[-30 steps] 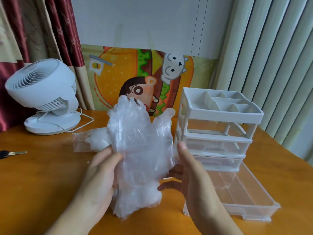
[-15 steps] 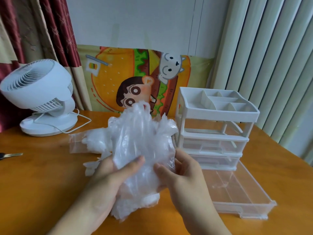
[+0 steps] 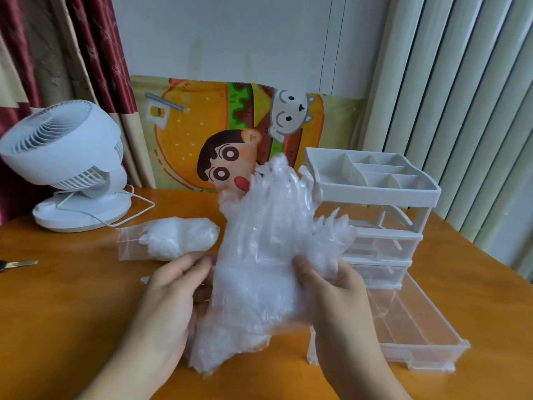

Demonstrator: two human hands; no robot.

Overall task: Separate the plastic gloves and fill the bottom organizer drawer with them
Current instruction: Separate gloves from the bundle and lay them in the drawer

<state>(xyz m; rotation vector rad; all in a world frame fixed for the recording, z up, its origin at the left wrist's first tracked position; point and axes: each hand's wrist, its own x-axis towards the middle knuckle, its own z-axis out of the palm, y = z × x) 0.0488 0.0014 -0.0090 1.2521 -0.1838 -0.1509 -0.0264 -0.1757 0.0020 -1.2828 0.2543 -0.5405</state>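
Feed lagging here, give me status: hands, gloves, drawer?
Left hand and right hand both grip the crumpled clear plastic glove bundle, held above table. Clear pulled-out bottom drawer open, no gloves visible in it. Nothing blocking it.

2 bare forearms (no sleeves), left grip (image 3: pixel 173 295), right grip (image 3: pixel 340 307)

You face an orange-brown wooden table (image 3: pixel 72 313), clear plastic gloves (image 3: pixel 259 255), a white organizer (image 3: pixel 375 194), a white fan (image 3: pixel 66 151) at left, dark red curtains (image 3: pixel 95 47) upper left, and a cartoon-burger cushion (image 3: pixel 202 134).
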